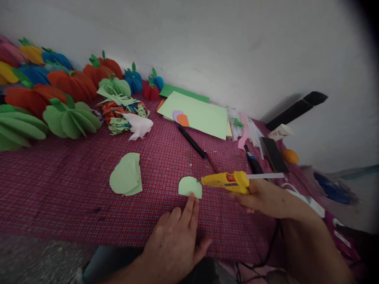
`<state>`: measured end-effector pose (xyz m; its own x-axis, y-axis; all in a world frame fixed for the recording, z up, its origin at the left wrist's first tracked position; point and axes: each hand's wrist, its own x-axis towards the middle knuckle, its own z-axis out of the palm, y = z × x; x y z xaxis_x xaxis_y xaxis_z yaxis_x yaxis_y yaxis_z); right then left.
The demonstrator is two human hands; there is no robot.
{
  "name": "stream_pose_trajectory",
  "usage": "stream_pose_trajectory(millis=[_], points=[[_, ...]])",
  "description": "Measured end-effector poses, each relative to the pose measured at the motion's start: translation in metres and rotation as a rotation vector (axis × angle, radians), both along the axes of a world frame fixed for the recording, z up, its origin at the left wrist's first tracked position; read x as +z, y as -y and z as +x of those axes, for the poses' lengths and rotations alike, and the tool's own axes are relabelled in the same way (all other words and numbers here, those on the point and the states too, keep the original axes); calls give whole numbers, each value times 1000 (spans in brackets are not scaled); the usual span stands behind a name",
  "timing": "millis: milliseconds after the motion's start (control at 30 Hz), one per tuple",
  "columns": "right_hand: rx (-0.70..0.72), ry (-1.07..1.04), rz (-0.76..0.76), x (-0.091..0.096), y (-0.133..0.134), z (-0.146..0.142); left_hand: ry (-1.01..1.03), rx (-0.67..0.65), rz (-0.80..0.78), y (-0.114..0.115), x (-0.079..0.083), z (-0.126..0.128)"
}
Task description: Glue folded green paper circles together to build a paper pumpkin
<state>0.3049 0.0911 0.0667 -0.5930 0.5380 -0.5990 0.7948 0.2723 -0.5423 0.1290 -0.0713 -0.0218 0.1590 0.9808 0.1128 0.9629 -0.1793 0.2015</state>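
Note:
A small pale green paper piece (187,184) with a rounded top lies flat on the checked cloth. My left hand (177,232) presses its lower edge with outstretched fingertips, the thumb spread to the side. In my right hand (260,197) is a yellow hot glue gun (223,181), a white glue stick (266,175) poking out of its back. The gun's nozzle is at the paper's right edge; whether it touches I cannot tell. To the left rests a loose stack of similar pale green paper pieces (126,175).
Paper pumpkins (71,118) in several colours line the left and back, beside a heap of paper scraps (121,112). Green paper sheets (198,114), a black pen (192,142), glue sticks (254,134), a phone (272,154) and an orange fruit (290,156) lie farther off. A cable (271,244) hangs at the front right.

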Motion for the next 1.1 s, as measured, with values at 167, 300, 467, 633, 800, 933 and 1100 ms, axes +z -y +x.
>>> stream_pose_trajectory(millis=[167, 300, 467, 633, 800, 933, 1100], points=[[27, 9, 14, 1, 0, 6, -3, 3, -7, -1, 0, -1], [23, 88, 61, 4, 2, 9, -3, 3, -21, -1, 2, -1], [39, 172, 86, 9, 6, 9, -1, -3, -26, -1, 2, -1], [67, 195, 114, 12, 9, 11, 1, -6, -13, -1, 3, -2], [87, 208, 106, 12, 10, 14, 1, -3, -24, -1, 4, -2], [99, 189, 87, 13, 12, 13, -2, -2, -23, 0, 3, -2], [94, 168, 75, 11, 12, 16, 0, -7, -21, -1, 3, -1]])
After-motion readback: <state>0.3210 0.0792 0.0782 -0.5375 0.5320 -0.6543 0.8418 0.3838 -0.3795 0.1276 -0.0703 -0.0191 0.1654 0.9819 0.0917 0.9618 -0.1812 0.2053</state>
